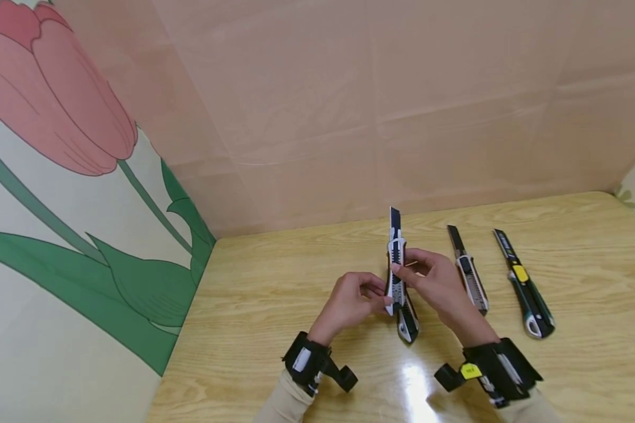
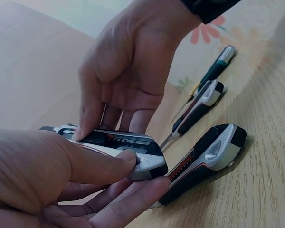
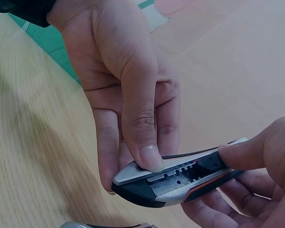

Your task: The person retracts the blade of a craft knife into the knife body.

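Both hands hold a silver-and-black utility knife [image 1: 396, 258] above the table, with its slider side facing up. My left hand [image 1: 353, 298] pinches the butt end, thumb on the silver casing and fingers beneath. From the other side, my right hand [image 1: 438, 283] grips it farther up, its thumb on the black slider [image 3: 210, 162]. In the head view a dark blade [image 1: 395, 220] shows beyond the handle's far end. A second silver-and-black utility knife [image 1: 408, 324] lies on the table below, partly hidden by the held one.
To the right of the hands lie a slim silver-and-black utility knife [image 1: 472, 281] and a dark green-and-black one [image 1: 529, 296] with a yellow slider. Everything is on a wood-grain table [image 1: 254, 329]. Behind it stands a pinkish-brown covering [image 1: 307, 117], with a tulip-printed panel [image 1: 58, 106] at left.
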Tool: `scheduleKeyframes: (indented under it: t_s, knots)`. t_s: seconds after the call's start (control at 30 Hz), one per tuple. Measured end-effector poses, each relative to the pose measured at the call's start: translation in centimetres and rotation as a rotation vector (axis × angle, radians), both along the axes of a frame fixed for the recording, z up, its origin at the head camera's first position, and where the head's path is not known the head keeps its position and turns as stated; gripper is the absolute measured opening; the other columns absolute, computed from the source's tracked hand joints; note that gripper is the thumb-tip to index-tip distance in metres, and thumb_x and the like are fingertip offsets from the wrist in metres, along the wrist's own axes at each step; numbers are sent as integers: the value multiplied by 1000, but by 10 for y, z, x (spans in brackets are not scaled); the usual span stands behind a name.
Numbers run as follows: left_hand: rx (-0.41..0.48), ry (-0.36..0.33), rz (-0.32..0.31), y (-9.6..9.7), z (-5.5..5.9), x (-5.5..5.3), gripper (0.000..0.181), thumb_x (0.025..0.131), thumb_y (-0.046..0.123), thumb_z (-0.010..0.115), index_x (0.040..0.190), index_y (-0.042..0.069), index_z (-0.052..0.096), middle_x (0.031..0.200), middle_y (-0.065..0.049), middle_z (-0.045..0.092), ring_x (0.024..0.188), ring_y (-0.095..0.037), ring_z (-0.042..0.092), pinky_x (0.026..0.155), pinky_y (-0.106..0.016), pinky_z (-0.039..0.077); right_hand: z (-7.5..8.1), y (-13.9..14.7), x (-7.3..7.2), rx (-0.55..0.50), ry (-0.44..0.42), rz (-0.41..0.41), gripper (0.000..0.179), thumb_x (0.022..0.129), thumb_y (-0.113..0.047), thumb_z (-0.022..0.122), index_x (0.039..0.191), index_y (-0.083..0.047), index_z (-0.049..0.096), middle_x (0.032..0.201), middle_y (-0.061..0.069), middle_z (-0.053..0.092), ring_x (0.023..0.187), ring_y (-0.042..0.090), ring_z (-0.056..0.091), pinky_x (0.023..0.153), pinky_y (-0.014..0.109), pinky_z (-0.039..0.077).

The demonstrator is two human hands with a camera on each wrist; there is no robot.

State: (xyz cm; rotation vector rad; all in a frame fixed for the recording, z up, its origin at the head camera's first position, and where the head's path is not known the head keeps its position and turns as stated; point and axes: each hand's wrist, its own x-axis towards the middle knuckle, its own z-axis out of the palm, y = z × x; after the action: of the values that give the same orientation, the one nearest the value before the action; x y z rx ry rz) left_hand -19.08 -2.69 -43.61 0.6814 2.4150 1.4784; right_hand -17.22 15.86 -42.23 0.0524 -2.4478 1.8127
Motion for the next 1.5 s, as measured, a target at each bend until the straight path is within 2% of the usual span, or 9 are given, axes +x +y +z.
scheduleKeyframes:
  t_s: [0.2,0.37,0.77,0.93,1.1,1.23,1.5]
  knots:
    - [18,-7,-3,-1,1,0,17,83,11,75,99,7,71,85,2,70,76,-10,66,64,-21,54,0,-1,0,38,-3,-11,34,91,-25,69,117,-5,63,109,14,60,98,26,56,77,35,53]
    - [20,-18,2,-3,1,1,16,83,11,76,97,9,71,85,2,70,76,-9,66,65,-22,55,1,-2,0,55,-3,-7,35,90,-25,70,117,-5,63,107,15,62,100,26,56,77,33,47]
    - [18,1,7,-4,3,1,13,84,15,75,96,12,70,85,4,69,76,-10,65,63,-22,54,2,1,0,11,-61,17,43,91,-36,67,123,-9,61,113,13,60,95,26,60,77,32,53]
    - [22,29,3,-4,4,0,12,84,15,75,95,12,69,84,4,69,75,-11,65,64,-22,53,4,0,1,16,-69,7,51,90,-42,66,126,-7,59,116,14,61,97,25,61,80,34,53]
    - [39,19,19,-4,3,0,12,85,14,75,94,11,68,85,3,68,76,-11,65,65,-22,54,5,-2,2,0,-102,-2,56,89,-47,66,123,-4,61,115,17,63,95,25,62,78,35,57]
    - [49,13,29,-5,3,0,13,84,15,75,94,12,68,86,2,68,77,-12,65,66,-23,54,4,-2,1,-21,-104,6,54,89,-46,66,121,-3,62,115,17,63,93,25,63,78,38,58]
    - [45,10,28,-3,3,0,14,84,16,76,95,12,68,87,1,68,78,-13,64,64,-23,54,1,0,0,44,-98,-7,44,88,-41,69,117,-7,65,112,13,64,93,30,61,77,41,56]
